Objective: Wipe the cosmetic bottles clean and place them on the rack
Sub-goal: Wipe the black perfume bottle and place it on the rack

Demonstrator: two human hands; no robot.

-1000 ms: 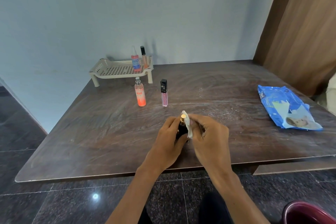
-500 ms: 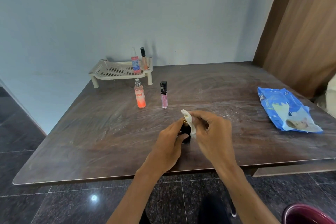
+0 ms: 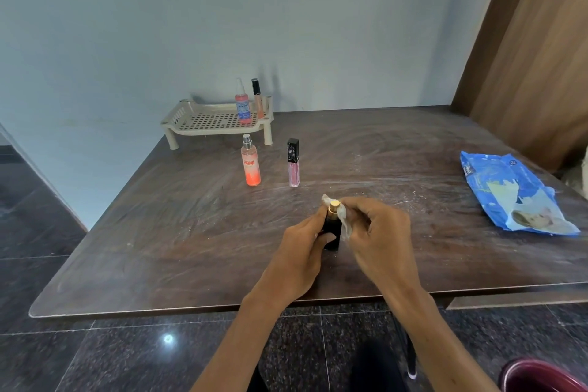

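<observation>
My left hand [image 3: 302, 251] grips a small black bottle [image 3: 333, 231] with a gold top, upright above the table's near middle. My right hand [image 3: 378, 235] pinches a white wipe [image 3: 343, 216] against the bottle's right side and neck. An orange spray bottle [image 3: 251, 165] and a pink lip gloss tube [image 3: 293, 164] with a black cap stand further back. The beige perforated rack [image 3: 210, 121] sits at the far edge, with a small pink spray bottle [image 3: 243, 106] and a slim black-capped tube [image 3: 257, 99] standing in its right end.
A blue wet-wipe pack [image 3: 512, 194] lies at the table's right. The brown table [image 3: 159, 232] is streaked with white marks. A wooden panel [image 3: 534, 57] rises at the right, and a dark red rim [image 3: 541, 375] shows at the bottom right corner.
The wipe has moved from covering the gold top down to the bottle's right side, so the gold cap shows. Both hands stay in about the same place.
</observation>
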